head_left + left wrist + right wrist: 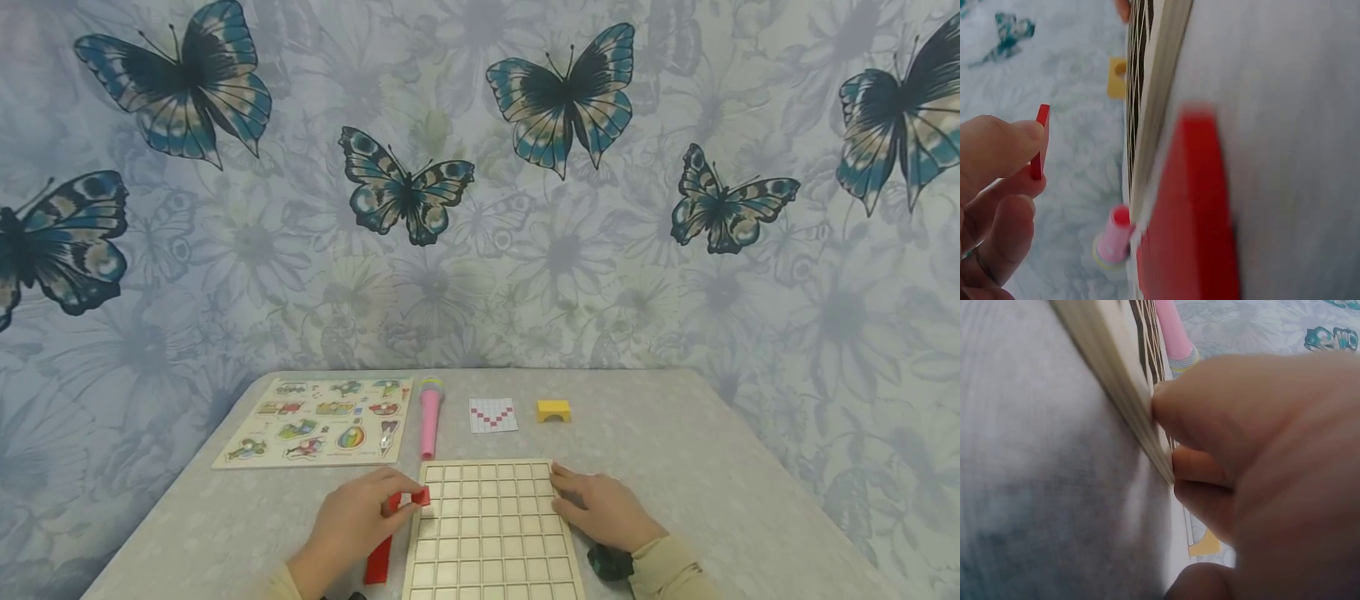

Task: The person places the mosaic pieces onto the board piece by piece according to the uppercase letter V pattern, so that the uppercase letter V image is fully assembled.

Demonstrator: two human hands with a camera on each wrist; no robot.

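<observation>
Our left hand (367, 508) pinches a small red tile (424, 496) between thumb and fingers, holding it raised over the grid board (491, 525) by the left column, near the far corner. Our right hand (600, 508) rests relaxed fingers and thumb against the board's right edge. We judge the step in hand to be placing the tile – the next move would call for turning it flat, squaring it to the cell and letting go.

A row of red pieces (378, 562) lies beside the board's left edge, partly under our left hand. Beyond the board on the bench (675, 442) are a patterned card (493, 415), a yellow block (553, 411) and a picture puzzle (345, 421). The pink microphone (430, 421) lies near the far left corner – a knuckle could nudge it.
</observation>
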